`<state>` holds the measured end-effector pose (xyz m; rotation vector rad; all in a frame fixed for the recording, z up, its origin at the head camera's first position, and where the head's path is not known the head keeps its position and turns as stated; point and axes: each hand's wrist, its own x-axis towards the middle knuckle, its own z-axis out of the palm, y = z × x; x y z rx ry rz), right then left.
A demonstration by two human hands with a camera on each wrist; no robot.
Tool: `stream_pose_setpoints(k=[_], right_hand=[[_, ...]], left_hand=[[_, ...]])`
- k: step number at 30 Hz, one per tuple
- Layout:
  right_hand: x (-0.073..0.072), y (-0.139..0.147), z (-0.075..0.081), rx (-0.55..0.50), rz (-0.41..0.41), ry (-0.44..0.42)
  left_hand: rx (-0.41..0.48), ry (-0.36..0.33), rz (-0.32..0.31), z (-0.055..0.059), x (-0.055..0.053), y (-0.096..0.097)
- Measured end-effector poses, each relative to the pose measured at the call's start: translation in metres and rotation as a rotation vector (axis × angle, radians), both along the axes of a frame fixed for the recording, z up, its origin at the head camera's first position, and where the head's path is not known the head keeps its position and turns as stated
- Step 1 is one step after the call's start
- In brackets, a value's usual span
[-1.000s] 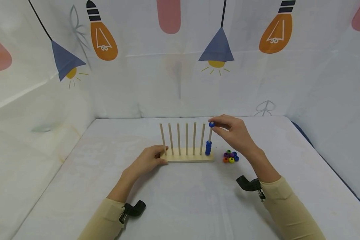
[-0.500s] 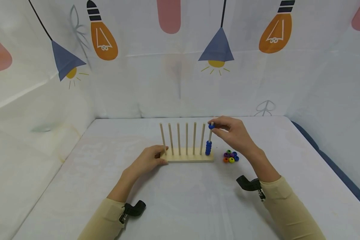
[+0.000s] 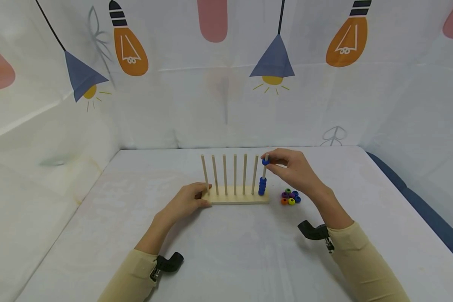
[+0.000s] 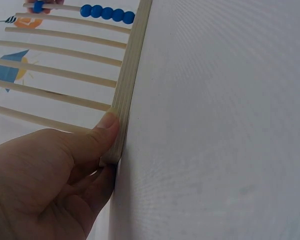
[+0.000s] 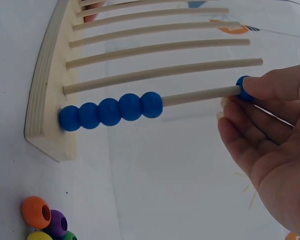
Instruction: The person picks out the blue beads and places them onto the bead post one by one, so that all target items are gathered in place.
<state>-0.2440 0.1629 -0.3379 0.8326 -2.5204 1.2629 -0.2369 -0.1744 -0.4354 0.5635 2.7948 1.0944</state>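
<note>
A pale wooden peg board stands on the table with several upright pegs. Its left end is gripped by my left hand, thumb on the front edge, as the left wrist view shows. Around the rightmost peg sits a stack of several blue beads, down against the base. Near the top of that same peg, my right hand pinches another blue bead between thumb and fingers. The peg's tip shows just above this bead in the head view, with bare peg between it and the stack.
Right of the board lies a small pile of loose beads in orange, yellow, green, purple and blue. A white table spreads around it. White curtains printed with lamps and bulbs hang behind and at the sides.
My right hand has come down slightly, and the pinched blue bead has slid a little lower on the rightmost peg. My left hand and the board have stayed put.
</note>
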Motion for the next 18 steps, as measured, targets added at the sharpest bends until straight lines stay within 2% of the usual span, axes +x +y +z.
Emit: stream_pose_setpoints(k=[18], right_hand=[[-0.0042, 0.0012, -0.0037, 0.060, -0.002, -0.020]], left_hand=[[0.002, 0.005, 0.002, 0.0032, 0.0023, 0.0020]])
